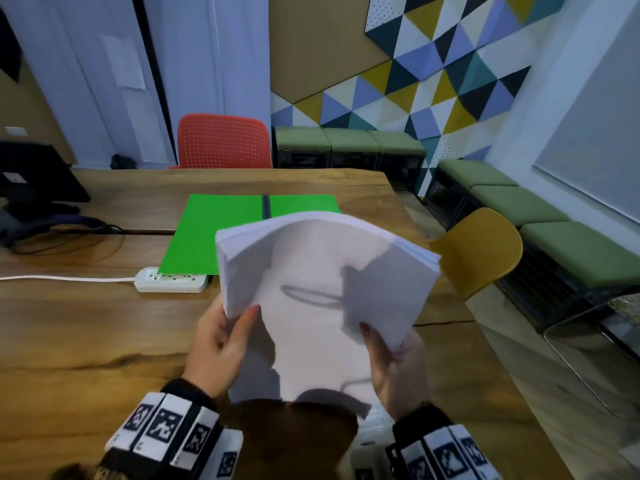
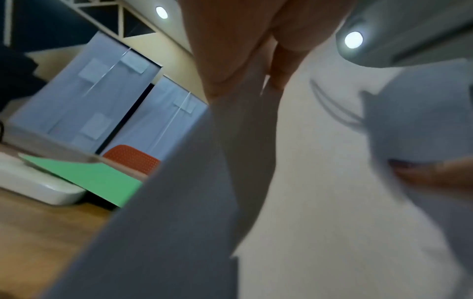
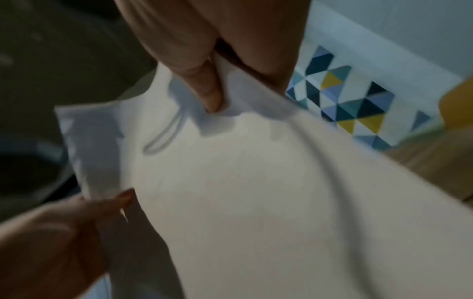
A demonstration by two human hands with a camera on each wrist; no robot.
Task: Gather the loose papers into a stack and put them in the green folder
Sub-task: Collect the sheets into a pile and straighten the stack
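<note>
A thick stack of white papers (image 1: 322, 289) is held up above the wooden table (image 1: 86, 323), bowed upward in the middle. My left hand (image 1: 221, 337) pinches its left edge, thumb on top. My right hand (image 1: 391, 362) pinches the right edge the same way. In the left wrist view the papers (image 2: 307, 202) fill the frame under my fingers (image 2: 230, 60). The right wrist view shows my thumb (image 3: 204, 87) pressing on the papers (image 3: 256, 192). The green folder (image 1: 214, 230) lies open and flat on the table beyond the stack, partly hidden by it.
A white power strip (image 1: 169, 280) with its cord lies just left of the stack, against the folder's near edge. Dark equipment and cables (image 1: 38, 188) sit at the table's far left. A red chair (image 1: 223, 142) stands behind the table, a yellow chair (image 1: 485, 251) at its right.
</note>
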